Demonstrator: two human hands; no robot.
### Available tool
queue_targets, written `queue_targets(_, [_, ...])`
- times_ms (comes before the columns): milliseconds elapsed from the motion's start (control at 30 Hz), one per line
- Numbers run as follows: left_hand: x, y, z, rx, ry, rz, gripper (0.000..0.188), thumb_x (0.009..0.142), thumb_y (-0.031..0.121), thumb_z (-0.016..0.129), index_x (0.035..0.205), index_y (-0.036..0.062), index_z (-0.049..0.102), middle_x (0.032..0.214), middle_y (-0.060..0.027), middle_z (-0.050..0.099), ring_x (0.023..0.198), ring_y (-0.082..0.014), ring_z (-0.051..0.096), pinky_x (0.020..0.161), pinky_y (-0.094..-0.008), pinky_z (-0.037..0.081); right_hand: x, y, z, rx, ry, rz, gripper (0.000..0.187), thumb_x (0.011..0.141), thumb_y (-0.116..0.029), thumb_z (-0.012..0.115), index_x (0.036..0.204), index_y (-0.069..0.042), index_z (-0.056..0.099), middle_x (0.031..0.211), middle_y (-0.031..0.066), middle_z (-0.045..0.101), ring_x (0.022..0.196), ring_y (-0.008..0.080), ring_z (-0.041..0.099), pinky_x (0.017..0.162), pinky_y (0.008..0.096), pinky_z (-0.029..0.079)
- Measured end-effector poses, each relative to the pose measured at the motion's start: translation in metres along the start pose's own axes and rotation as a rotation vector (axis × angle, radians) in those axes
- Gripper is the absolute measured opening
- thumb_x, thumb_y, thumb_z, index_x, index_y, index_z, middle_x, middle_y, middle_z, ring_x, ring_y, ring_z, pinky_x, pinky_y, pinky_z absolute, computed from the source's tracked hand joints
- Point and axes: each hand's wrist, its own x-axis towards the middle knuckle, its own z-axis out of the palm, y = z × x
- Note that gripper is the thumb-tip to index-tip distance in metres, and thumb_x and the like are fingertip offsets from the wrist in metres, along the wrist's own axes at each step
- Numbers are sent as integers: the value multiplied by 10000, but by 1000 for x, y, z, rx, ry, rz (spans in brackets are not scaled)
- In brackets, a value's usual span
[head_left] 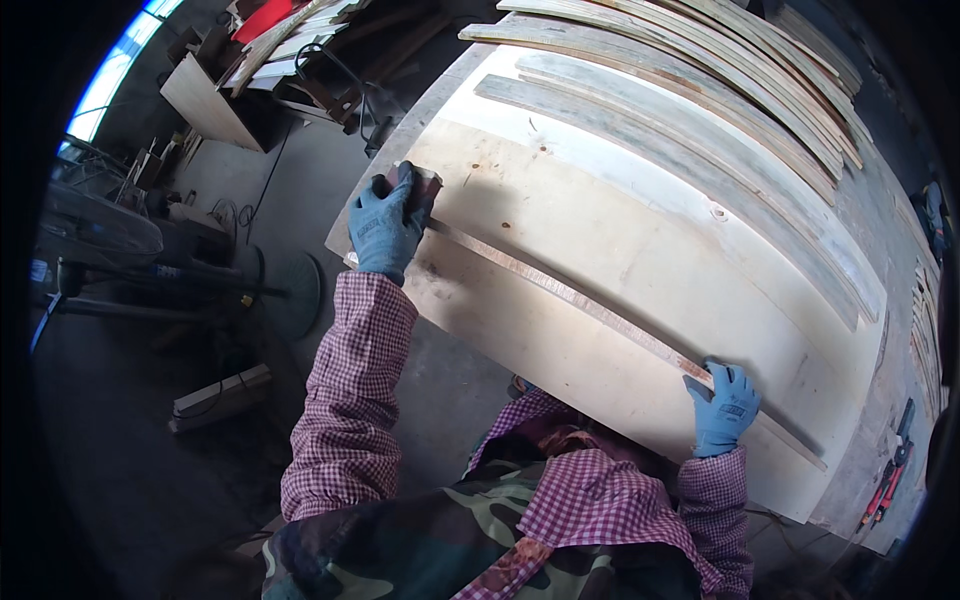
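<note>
My left hand (386,222), in a blue work glove, is closed round a reddish-brown block (426,187) that looks like a sanding block. It is at the left end of a long narrow wooden strip (560,290). The strip runs slantwise across a pale plywood sheet (600,215), from the upper left to the lower right. Toward the strip's right end, my right hand (728,405), gloved in blue too, grips it between thumb and fingers. Whether the block touches the strip is hard to tell.
Loose greyish slats (670,145) lie along the sheet's far side, with a stack of strips (740,70) behind them. Red-handled pliers (884,487) rest on the grey bench's right edge (860,520). Left of the bench stand a fan (105,220) and a leaning wooden panel (210,105).
</note>
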Motion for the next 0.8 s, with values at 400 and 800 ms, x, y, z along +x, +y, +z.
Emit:
queue_targets(400, [-90, 135, -31, -368, -103, 243, 645, 749, 325, 811, 1355, 272, 599, 1353, -241, 540, 1142, -395, 576, 979, -452, 503, 1, 9, -2, 37, -48, 15, 407, 683, -416, 827, 1020, -221, 707, 1007, -7, 632, 886, 246, 617, 753, 435, 448])
queue_targets(800, [-76, 79, -19, -247, 255, 90, 355, 838, 92, 772, 1184, 142, 710, 1028, -145, 636, 947, -306, 634, 821, -362, 537, 7, 8, -4, 93, -137, 68, 433, 691, -438, 814, 1041, -207, 706, 1013, 7, 631, 903, 252, 610, 778, 428, 447])
